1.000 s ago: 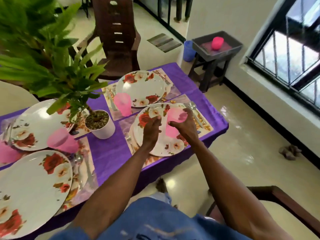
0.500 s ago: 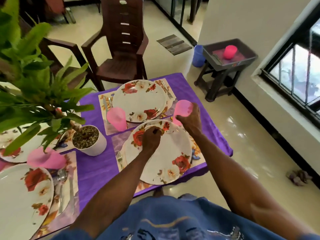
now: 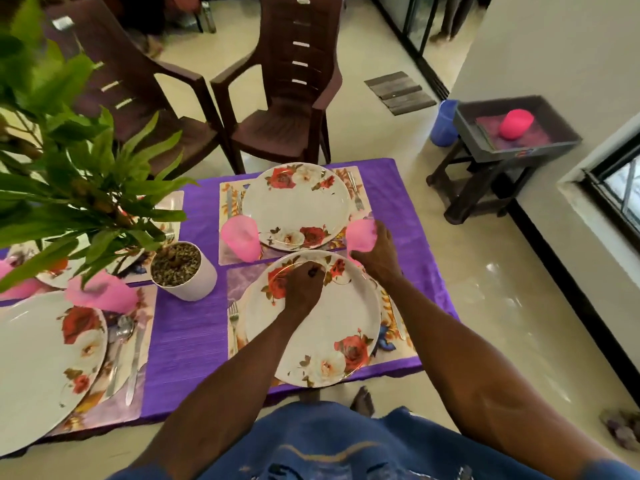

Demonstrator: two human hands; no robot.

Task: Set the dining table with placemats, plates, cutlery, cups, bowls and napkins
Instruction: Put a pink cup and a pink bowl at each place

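right hand (image 3: 377, 252) just carried the pink cup (image 3: 361, 234) it's gripping off the floral plate (image 3: 322, 327) to 1 o'clock, left hand (image 3: 304, 282) curled on the rim, so cups nearly done

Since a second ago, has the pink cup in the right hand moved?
Yes. The cup, held by the right hand, went from over the near plate to beyond its far right rim.

Two brown plastic chairs (image 3: 284, 109) stand on glossy cream floor (image 3: 485, 278).

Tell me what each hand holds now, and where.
Right hand grips the pink cup around its side wall. Left hand rests curled on the near plate; whether it holds anything cannot be told.
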